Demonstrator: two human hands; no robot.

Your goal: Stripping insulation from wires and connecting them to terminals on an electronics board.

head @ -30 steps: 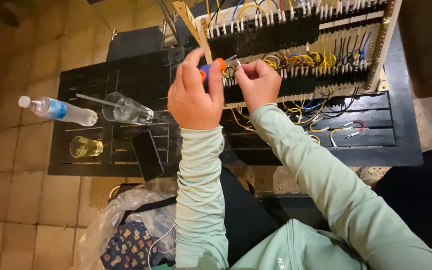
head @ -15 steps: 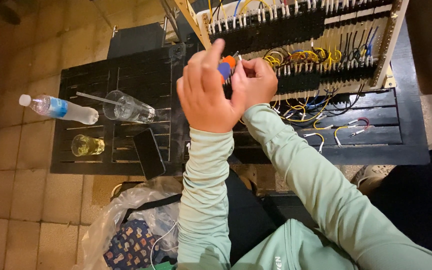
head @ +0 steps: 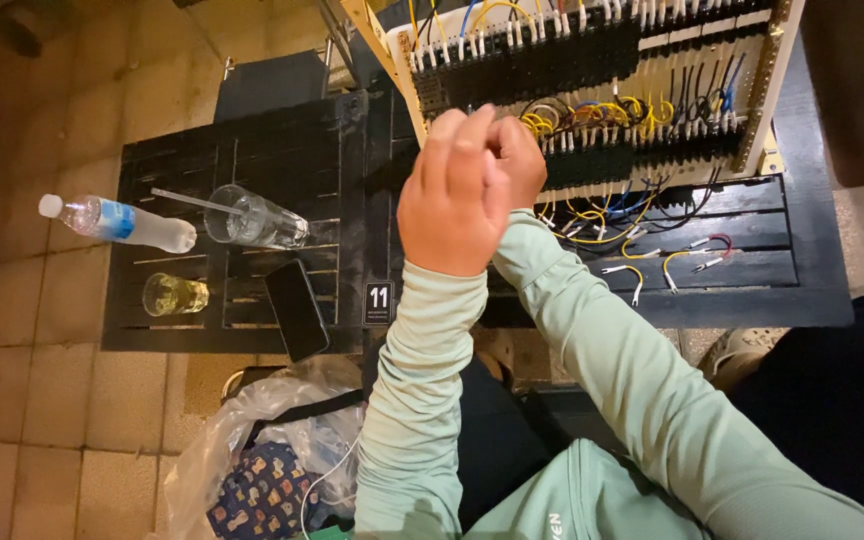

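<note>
Your left hand (head: pixel 457 195) hides the right hand (head: pixel 517 160) — both closed at the panel (head: pixel 592 90), grip contents unseen; working blind, you could snag a yellow wire (head: pixel 592 215) below the panel.

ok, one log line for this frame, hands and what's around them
left hand: raised, closed, at wiring panel | right hand: behind left, contents hidden | table: bottle, glass, phone, loose wires

Beige tiled floor (head: pixel 22 420), black slatted table (head: pixel 282 160), dim warm light.
</note>
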